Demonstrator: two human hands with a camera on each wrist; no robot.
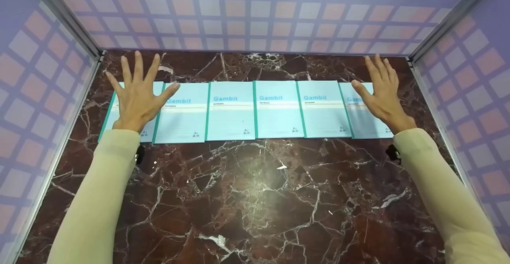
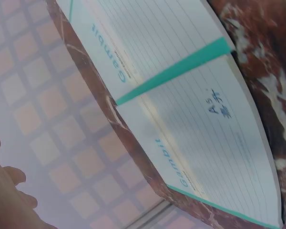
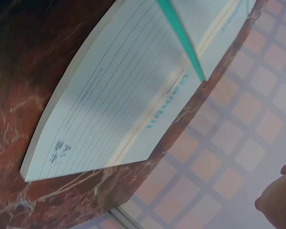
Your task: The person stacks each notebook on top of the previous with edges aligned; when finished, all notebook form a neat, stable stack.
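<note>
Left hand: fingers straight and fanned wide, thumb extended, nothing held. Right hand: fingers straight and closer together, thumb set well out, likewise gripping nothing. Both are raised with their backs showing in the head view.

The left hand is positioned over the leftmost notebook, its thumb reaching across to the next one. The right hand is positioned over the rightmost notebook, covering part of its right side. These two are the ends of a single row of six notebooks, laid flat, edge to edge; whether neighbours overlap slightly cannot be told. Each has a pale blue cover marked "Gambit", with a green spine on the left.

The row lies across the far half of a dark red, white-veined table, before a lilac wall patterned with pink and white squares.
</note>
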